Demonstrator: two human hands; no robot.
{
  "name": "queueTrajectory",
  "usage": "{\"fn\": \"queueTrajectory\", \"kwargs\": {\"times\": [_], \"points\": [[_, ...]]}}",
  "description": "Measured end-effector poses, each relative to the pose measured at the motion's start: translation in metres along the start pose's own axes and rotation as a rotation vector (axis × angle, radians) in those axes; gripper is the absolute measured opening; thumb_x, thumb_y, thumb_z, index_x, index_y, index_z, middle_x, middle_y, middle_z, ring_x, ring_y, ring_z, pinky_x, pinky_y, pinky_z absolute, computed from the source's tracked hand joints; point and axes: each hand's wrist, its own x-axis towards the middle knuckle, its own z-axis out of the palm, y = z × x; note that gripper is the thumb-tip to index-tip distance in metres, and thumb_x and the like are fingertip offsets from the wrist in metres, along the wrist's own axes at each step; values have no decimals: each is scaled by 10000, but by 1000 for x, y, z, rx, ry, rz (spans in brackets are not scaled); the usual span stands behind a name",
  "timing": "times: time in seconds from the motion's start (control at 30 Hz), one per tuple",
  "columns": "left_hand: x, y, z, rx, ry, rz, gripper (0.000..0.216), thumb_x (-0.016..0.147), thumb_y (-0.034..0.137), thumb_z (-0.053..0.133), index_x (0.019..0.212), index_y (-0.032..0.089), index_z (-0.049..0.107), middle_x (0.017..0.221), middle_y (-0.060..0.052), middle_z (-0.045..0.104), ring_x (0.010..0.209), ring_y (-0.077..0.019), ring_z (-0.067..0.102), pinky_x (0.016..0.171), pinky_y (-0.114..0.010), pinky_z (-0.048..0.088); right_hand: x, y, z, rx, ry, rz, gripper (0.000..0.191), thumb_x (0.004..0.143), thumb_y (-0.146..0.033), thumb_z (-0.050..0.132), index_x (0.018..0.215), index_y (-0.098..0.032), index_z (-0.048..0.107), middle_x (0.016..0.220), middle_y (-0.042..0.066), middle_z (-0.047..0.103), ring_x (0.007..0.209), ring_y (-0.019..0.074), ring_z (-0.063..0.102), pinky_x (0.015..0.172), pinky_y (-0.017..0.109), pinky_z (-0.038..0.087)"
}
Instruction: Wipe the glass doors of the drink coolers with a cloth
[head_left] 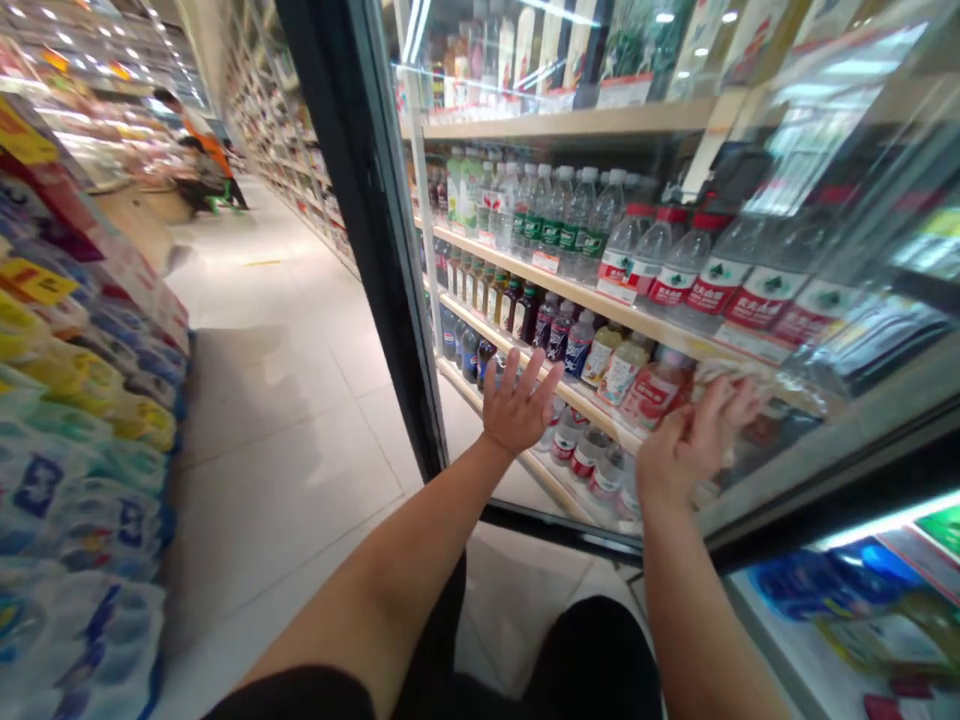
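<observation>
A glass cooler door [480,470] in a black frame stands at an angle in front of me. My left hand [520,402] lies against its pane with the fingers spread and nothing in it. Farther right, my right hand [701,430] presses a pale crumpled cloth [739,375] to the glass, its fingers bent over it. Part of the cloth is hidden behind the hand. Through the pane show shelves of drinks, among them red-capped water bottles [694,250] and green-labelled bottles [581,215].
Shrink-wrapped bottle packs [82,540] are stacked along the left. A tiled aisle [277,400] runs between them and the door. Far down it, a person in an orange vest [210,145] is by the displays. Blue packs [832,580] lie inside the cooler at lower right.
</observation>
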Motion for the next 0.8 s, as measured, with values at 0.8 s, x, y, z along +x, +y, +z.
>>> {"fn": "queueTrajectory", "kwargs": {"times": [0.8], "points": [[-1,3,-5,-115,1,-19,557,889,309,586,1435,369,489,1494,-16,511,1505,-217,260,1252,-474,60,65,-98,28,-49,-395,-442,611,922,-89,384,1496,-294,435,1503,73,511,1523,254,218,1211,596,122]]}}
